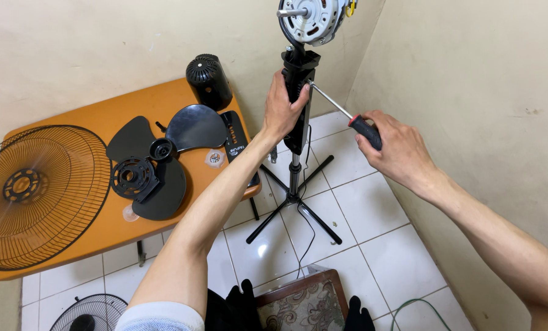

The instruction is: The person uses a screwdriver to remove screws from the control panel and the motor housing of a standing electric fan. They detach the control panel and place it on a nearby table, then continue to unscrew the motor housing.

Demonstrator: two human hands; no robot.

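A stripped pedestal fan stands in the room's corner, its bare silver motor [311, 18] at the top of a black neck housing [299, 79] on a thin pole [294, 175]. My left hand [281, 109] grips the black housing just under the motor. My right hand [395, 147] holds a screwdriver [347, 115] with a red and black handle. Its metal shaft slants up to the left, and its tip meets the housing's right side.
An orange table [102, 233] at left carries a wire fan guard [38, 193], black fan blades [163, 159], a black motor cover [208, 81] and a black panel [236, 140]. A cross base [293, 211] and cable rest on white tiles. A second guard [90, 312] and patterned stool [304, 303] lie below.
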